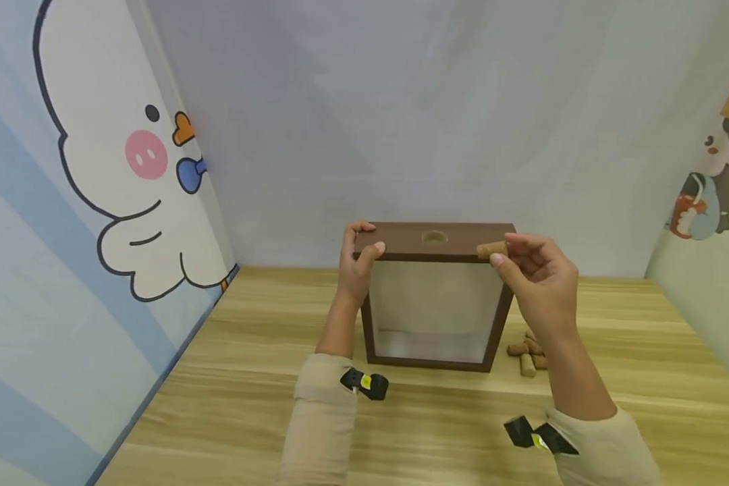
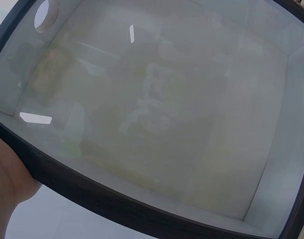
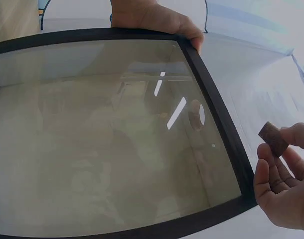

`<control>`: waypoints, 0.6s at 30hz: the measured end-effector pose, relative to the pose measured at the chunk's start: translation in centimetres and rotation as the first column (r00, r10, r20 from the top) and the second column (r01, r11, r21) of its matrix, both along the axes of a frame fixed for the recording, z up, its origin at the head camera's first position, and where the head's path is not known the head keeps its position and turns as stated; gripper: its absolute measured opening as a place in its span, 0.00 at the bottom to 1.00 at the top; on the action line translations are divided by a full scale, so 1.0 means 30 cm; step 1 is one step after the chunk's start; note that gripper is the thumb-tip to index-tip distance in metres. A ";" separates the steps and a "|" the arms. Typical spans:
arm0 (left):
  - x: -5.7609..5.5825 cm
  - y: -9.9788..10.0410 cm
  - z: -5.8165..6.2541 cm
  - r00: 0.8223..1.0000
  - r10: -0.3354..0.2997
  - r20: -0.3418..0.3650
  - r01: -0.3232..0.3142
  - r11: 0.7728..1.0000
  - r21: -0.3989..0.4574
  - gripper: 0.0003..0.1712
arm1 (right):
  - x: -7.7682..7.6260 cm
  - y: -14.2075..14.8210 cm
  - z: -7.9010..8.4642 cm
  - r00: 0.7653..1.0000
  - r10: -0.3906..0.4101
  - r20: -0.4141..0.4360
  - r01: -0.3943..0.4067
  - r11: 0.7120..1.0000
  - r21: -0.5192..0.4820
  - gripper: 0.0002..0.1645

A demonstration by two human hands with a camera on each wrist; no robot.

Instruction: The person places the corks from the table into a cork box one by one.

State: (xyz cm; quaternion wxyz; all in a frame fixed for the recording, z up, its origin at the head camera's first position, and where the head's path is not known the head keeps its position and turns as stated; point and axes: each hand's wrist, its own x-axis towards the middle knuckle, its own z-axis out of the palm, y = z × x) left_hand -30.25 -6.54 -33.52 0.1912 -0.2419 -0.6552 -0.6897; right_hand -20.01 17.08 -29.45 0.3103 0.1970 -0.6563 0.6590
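Observation:
A dark brown wooden box point(image 1: 401, 237) with a clear front pane stands upright on the table, a round hole point(image 1: 435, 237) in its top. My left hand point(image 1: 358, 260) grips the box's top left corner, thumb in front and fingers over the top. Between thumb and fingers of my right hand point(image 1: 543, 277) is a cork point(image 1: 492, 250), held above the top's right end. The right wrist view shows the cork point(image 3: 274, 139) pinched beside the frame, a little way from the hole point(image 3: 196, 115). Through the pane point(image 2: 157, 109) the inside shows bare pale walls.
Several more corks point(image 1: 528, 364) lie in a small pile on the wood-grain table point(image 1: 249, 405), right of the box and under my right forearm. A pale cloth wall point(image 1: 431, 121) rises behind, and printed panels stand at both sides.

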 end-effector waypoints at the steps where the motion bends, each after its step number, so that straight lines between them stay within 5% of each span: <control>1: -0.001 0.000 0.001 1.000 0.001 0.000 -0.001 1.000 -0.001 0.23 | -0.014 -0.008 0.017 1.000 -0.022 0.003 0.022 0.999 0.033 0.16; 6: -0.009 0.000 -0.006 1.000 -0.009 -0.009 0.009 1.000 0.023 0.25 | -0.076 -0.042 0.097 0.989 -0.129 0.068 0.106 0.957 0.270 0.16; 10: -0.007 0.000 -0.007 1.000 -0.010 -0.009 0.011 0.999 0.036 0.26 | -0.117 -0.063 0.147 0.968 -0.146 0.204 0.055 0.917 0.396 0.20; 18: 0.001 -0.001 -0.005 1.000 -0.020 -0.014 0.021 0.998 0.056 0.26 | -0.173 -0.089 0.212 0.856 -0.128 0.501 -0.121 0.893 0.434 0.21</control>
